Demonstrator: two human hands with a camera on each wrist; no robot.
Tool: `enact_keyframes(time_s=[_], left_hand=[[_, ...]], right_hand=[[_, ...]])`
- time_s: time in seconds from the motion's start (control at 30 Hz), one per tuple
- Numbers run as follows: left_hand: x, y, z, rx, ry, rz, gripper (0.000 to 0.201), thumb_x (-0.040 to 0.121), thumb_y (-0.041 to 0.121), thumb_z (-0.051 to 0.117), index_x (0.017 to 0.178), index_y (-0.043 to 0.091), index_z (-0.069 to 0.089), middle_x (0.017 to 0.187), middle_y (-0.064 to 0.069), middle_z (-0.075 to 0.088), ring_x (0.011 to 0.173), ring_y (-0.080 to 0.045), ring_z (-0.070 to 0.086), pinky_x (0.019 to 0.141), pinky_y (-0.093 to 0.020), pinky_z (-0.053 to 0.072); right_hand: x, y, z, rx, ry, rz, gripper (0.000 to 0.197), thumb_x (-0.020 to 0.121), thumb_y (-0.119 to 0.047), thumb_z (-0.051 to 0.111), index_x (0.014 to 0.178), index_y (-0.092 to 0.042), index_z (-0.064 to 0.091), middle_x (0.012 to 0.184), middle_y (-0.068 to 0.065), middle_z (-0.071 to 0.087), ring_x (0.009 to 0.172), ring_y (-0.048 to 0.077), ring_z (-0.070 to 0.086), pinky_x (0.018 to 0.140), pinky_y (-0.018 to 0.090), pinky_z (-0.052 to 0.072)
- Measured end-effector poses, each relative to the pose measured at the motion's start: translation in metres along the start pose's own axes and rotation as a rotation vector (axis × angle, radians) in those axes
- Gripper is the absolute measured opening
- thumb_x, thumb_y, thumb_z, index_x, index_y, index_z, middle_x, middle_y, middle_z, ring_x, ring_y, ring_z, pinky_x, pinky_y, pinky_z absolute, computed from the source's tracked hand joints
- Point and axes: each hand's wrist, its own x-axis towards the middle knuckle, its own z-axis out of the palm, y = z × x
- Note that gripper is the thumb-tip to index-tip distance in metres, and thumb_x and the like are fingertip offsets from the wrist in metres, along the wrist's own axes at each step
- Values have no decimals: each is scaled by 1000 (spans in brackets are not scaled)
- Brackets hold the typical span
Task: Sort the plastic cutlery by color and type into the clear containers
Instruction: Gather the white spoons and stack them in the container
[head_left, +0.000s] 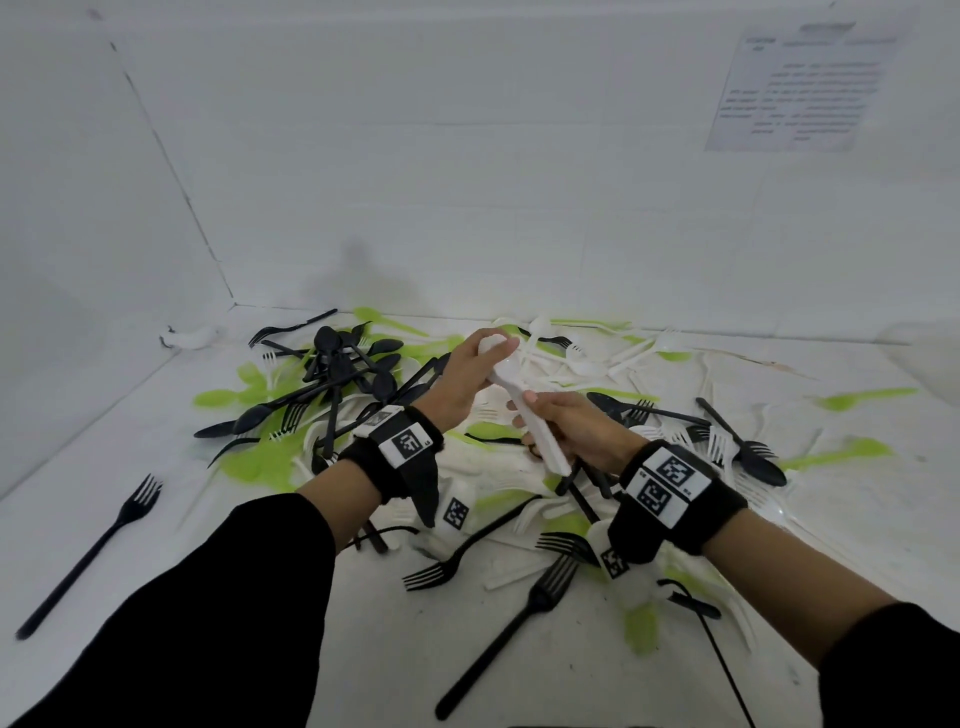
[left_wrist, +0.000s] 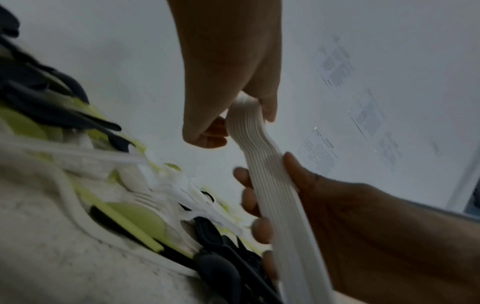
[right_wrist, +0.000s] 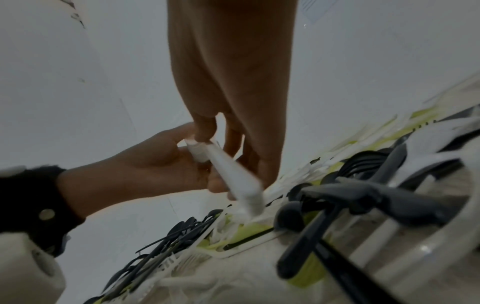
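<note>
A white table spreads under both hands, strewn with a heap of black, white and green plastic cutlery beneath and around them. Above the heap, a nested stack of white spoons is held between the hands. The left hand curls its fingers over the bowl end; the right hand wraps around the handles. A lone black fork lies well left of the left hand.

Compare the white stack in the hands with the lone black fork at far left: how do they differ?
The white stack is many nested pieces; the black fork is single. The stack is held off the table by the left hand and right hand; the fork lies flat, untouched. White versus black. Both are plastic cutlery, still unsorted.
</note>
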Motion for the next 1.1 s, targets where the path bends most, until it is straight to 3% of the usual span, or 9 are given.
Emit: enact_keyframes(time_s=[0.13, 0.27, 0.33, 0.47, 0.57, 0.7, 0.8, 0.9, 1.1], left_hand=[[3, -3, -5, 114, -95, -28, 26, 90, 15, 61, 115, 12, 59, 104, -4, 56, 92, -13, 58, 73, -18, 54], [4, 0, 16, 261, -227, 24, 23, 91, 18, 60, 113, 11, 62, 102, 3, 62, 96, -8, 57, 80, -18, 52], [6, -1, 34, 316, -307, 40, 24, 91, 19, 59, 114, 10, 63, 106, 3, 61, 95, -5, 57, 78, -17, 51], [7, -1, 86, 362, -438, 90, 20, 89, 20, 62, 109, 14, 65, 95, 10, 62, 86, 1, 57, 68, -8, 49], [1, -3, 133, 348, -501, 121, 22, 88, 19, 64, 109, 11, 65, 90, 9, 63, 81, 0, 57, 66, -9, 49], [-17, -7, 200, 296, -613, 129, 22, 88, 15, 64, 108, 7, 65, 91, 4, 64, 80, -5, 59, 66, -13, 50], [-37, -10, 251, 282, -696, 122, 25, 88, 14, 63, 111, 4, 64, 92, 1, 63, 80, -5, 59, 64, -12, 51], [-59, -17, 303, 266, -780, 105, 23, 88, 13, 63, 110, 4, 64, 94, -1, 62, 85, -7, 60, 72, -19, 55], [-111, -32, 407, 220, -897, 78, 21, 88, 14, 63, 109, 8, 64, 98, -4, 62, 90, -12, 60, 81, -24, 54]], right_hand=[[-5, 0, -21, -294, 229, -150, 21, 90, -26, 59, 89, -7, 67, 72, 2, 62, 59, 9, 54, 57, 16, 43], [-26, -3, -49, -586, 431, -250, 17, 82, -29, 70, 85, -12, 72, 62, -10, 60, 51, -14, 52, 57, 6, 38], [-45, -2, -61, -620, 501, -256, 18, 81, -27, 71, 86, -11, 73, 68, -2, 67, 58, -9, 56, 58, 6, 38], [-86, 1, -92, -646, 640, -229, 23, 79, -27, 73, 90, -7, 73, 84, 12, 73, 79, 18, 67, 61, 12, 41], [-122, 1, -117, -634, 745, -207, 22, 78, -24, 74, 91, -6, 73, 84, 11, 73, 72, 6, 66, 63, 12, 43], [-176, 9, -154, -644, 871, -149, 27, 78, -26, 74, 97, -7, 72, 91, 9, 73, 89, 18, 66, 79, 23, 45], [-221, 19, -180, -625, 941, -98, 28, 79, -30, 73, 99, -10, 72, 91, 6, 72, 91, 17, 65, 78, 24, 44], [-269, 32, -206, -606, 1023, -47, 26, 79, -34, 71, 97, -15, 72, 85, 0, 70, 89, 16, 64, 82, 31, 47], [-368, 52, -262, -624, 1088, 5, 27, 80, -30, 72, 99, -11, 71, 94, 6, 72, 91, 17, 64, 75, 19, 43]])
